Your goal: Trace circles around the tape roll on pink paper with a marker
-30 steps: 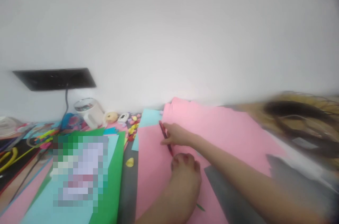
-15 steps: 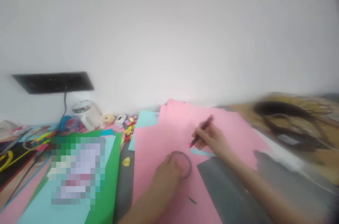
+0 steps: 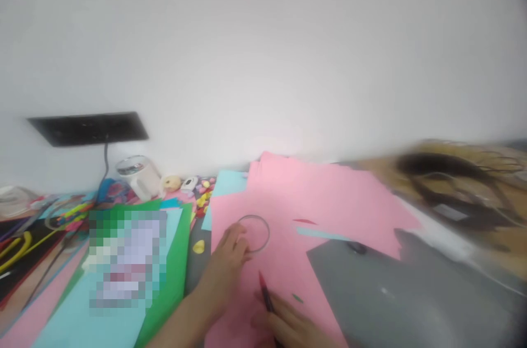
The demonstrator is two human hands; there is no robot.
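Two bare hands work low over a large pink paper sheet [image 3: 288,211]. The left hand [image 3: 228,257] lies flat-ish, its fingers [image 3: 239,238] loosely curled and pressing the near left edge of a thin grey wire ring [image 3: 255,233], which rests on the sheet just beyond the fingertips. The right hand [image 3: 288,326], at the bottom edge of view, is closed around a dark red pen [image 3: 265,294]; its tip points up and away from the fingers, just short of the ring. Right of both hands lies a grey card sheet [image 3: 391,293]. Left of the left hand sits a green paper sheet [image 3: 177,260] and a small yellow scrap [image 3: 198,247].
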